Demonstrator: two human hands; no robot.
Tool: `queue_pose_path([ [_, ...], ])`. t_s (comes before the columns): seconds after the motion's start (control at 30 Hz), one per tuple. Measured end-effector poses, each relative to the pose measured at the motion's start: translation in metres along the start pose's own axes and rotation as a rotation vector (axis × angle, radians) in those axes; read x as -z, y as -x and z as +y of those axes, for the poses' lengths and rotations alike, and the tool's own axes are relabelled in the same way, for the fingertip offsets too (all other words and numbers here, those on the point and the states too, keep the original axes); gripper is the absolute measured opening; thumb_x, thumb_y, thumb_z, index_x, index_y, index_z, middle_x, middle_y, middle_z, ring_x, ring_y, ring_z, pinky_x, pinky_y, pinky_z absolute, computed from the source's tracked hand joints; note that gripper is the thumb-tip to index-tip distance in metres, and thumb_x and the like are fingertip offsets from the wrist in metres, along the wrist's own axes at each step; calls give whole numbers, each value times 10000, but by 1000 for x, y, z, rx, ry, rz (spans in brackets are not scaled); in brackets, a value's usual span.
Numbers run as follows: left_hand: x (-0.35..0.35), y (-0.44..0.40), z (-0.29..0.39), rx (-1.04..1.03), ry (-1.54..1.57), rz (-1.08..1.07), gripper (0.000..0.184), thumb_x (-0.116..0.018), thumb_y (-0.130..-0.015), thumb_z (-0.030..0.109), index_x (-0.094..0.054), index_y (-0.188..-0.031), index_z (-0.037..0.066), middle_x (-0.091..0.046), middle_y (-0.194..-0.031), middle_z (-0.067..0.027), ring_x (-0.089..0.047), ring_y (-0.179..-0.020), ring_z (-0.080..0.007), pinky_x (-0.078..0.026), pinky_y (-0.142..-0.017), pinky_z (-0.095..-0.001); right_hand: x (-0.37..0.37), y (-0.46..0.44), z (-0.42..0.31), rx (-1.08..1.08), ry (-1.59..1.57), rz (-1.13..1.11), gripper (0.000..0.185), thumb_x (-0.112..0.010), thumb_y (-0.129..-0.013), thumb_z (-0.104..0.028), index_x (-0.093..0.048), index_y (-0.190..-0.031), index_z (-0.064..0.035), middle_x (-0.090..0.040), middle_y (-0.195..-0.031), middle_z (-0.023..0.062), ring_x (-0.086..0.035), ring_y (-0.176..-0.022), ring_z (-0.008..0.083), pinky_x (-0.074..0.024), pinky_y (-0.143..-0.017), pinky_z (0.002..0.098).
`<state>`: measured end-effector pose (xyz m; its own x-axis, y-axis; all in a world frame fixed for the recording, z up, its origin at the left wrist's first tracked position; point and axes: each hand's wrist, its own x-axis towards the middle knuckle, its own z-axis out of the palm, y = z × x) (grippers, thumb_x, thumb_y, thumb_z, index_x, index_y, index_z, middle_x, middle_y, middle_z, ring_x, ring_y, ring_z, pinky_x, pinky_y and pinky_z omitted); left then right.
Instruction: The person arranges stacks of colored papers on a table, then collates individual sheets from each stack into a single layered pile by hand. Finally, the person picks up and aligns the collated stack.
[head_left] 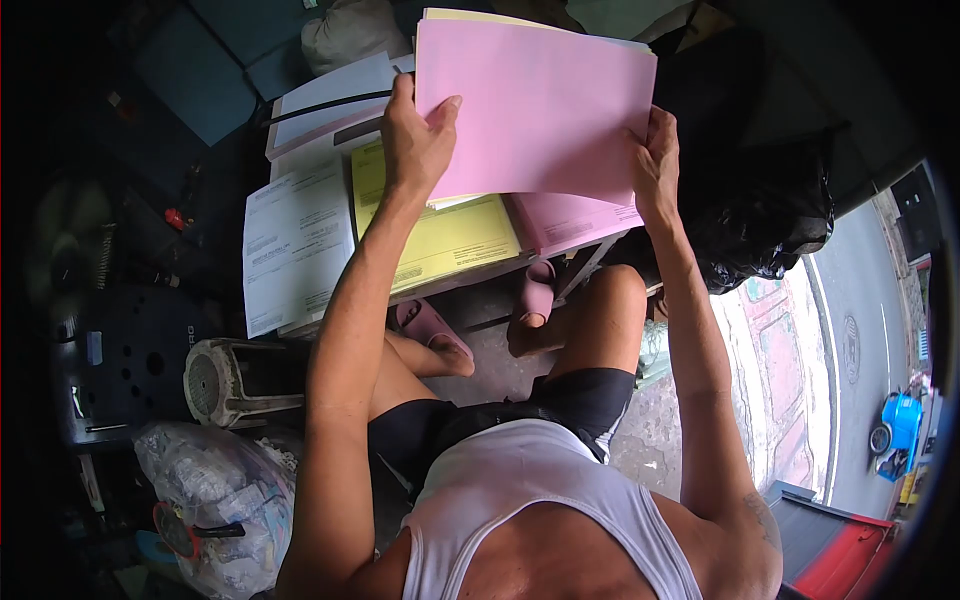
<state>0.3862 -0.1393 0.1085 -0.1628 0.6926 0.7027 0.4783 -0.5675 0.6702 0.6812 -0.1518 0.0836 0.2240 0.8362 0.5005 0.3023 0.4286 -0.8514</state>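
The left hand [418, 140] and right hand [655, 165] are apart from each other, each clamped on a side edge of the stack [540, 105], which is held up over the table. Its front sheet is pink, and yellow and white edges peek out along its far side. The left thumb lies across the pink face.

Below, on the table, printed forms sit side by side: white forms [298, 245] at left, yellow forms [455, 240] in the middle, and pink forms [575, 220] at right, partly hidden by the stack. A black strap [325, 107] crosses the papers at far left. Pink slippers [537, 288] are on the feet by the table's near side. A clear bag [225, 510] lies near left, a black bag [765, 235] is at right, and farther right a blue vehicle [898, 435] is on the road [860, 300].
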Motion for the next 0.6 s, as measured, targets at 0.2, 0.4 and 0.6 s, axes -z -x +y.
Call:
queue_pose_path([
  [0.2,-22,32,-56,462,-343,-266,599,-760,-909,357,-524,-1250,-75,-660,-1188,-284,-690,-1052,-391,-573,-881,-443,-14,0,59,22,604,-207,440,-714,-818,-112,-648,-1230,30,-733,-1032,244,-732,-942,361,-576,-855,400],
  [0.4,-37,43,-5,204,-730,-553,224,-678,-909,166,-710,-1016,-28,-735,-956,-250,-737,-904,-410,-592,-842,-491,-62,29,10,274,1140,-266,194,-668,-872,-203,-677,-979,-42,-717,-808,233,-734,-763,407,-581,-692,499],
  [0.6,-25,24,-38,265,-691,-358,291,-644,-961,212,-712,-770,2,-708,-735,-174,-717,-705,-306,-554,-657,-443,-41,-6,15,58,937,-161,239,-701,-788,-98,-754,-1012,-35,-747,-869,225,-741,-849,417,-603,-761,475],
])
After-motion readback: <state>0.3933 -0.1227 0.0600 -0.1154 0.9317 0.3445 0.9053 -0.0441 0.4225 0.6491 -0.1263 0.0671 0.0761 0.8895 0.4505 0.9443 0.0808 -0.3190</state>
